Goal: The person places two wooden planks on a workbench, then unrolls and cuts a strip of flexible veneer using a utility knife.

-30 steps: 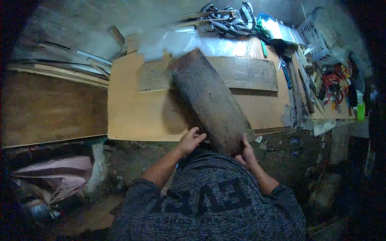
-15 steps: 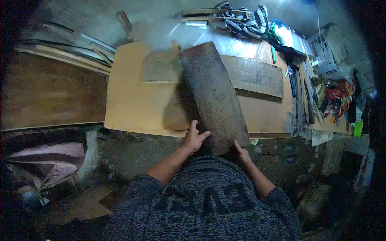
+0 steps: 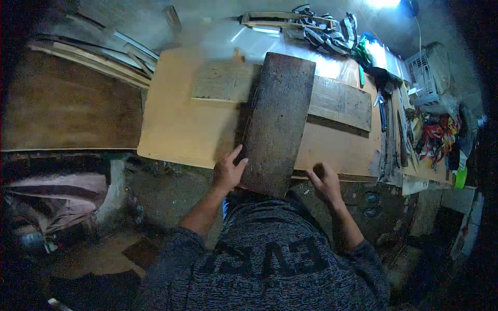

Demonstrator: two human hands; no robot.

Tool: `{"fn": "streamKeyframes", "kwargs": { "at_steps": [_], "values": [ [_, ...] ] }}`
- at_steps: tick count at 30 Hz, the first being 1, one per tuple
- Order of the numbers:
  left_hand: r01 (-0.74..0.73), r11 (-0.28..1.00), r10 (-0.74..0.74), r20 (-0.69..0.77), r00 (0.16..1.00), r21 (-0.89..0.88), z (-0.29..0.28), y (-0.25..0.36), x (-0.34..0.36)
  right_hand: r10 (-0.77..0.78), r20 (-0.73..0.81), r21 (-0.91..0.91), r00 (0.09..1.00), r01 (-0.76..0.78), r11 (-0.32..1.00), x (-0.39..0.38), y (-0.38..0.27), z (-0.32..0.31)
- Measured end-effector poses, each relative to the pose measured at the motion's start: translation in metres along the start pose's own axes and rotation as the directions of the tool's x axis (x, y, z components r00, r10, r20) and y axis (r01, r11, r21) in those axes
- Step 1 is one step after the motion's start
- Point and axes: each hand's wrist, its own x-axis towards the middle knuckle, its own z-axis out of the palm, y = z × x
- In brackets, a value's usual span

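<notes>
A dark, weathered wooden plank (image 3: 280, 119) lies lengthwise in front of me, its near end close to my shirt. It rests across a second, lighter plank (image 3: 340, 106) that runs left to right and shows on both sides of it. My left hand (image 3: 228, 171) grips the dark plank's left edge near the close end, thumb toward its face; some fingers are hidden. Off the right edge, my right hand (image 3: 325, 184) is raised and holds nothing, thumb apart and the other fingers loosely bent.
Both planks are over a tan board-topped table (image 3: 176, 124). A brown panel (image 3: 72, 103) stands at the left beside long strips (image 3: 93, 67). Striped cloth (image 3: 327, 39) lies at the back. To the right are a pale plastic crate (image 3: 423, 75) and a colourful heap (image 3: 438, 135).
The dark plank has swung its far end to the right and its near end to the left. My right hand has let go and moved away; my left hand has shifted left with the edge.
</notes>
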Motion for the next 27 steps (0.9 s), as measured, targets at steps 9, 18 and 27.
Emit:
{"fn": "streamKeyframes", "kwargs": {
  "at_steps": [9, 18, 27],
  "values": [
    [-0.081, 0.980, 0.101, -0.105, 0.989, 0.179, 0.016, 0.014, -0.008, -0.280, -0.154, -0.113, 0.948, 0.265, 0.958, 0.060, -0.013, 0.063],
    [-0.118, 0.956, 0.139, -0.059, 0.989, 0.268, 0.019, 0.013, -0.008, -0.173, -0.290, -0.425, 0.941, 0.035, 0.905, 0.105, 0.019, 0.038],
    [-0.143, 0.937, 0.179, -0.087, 0.980, 0.318, 0.034, 0.006, -0.013, -0.028, -0.212, -0.354, 0.977, -0.050, 0.934, 0.122, 0.025, 0.036]
  ]
}}
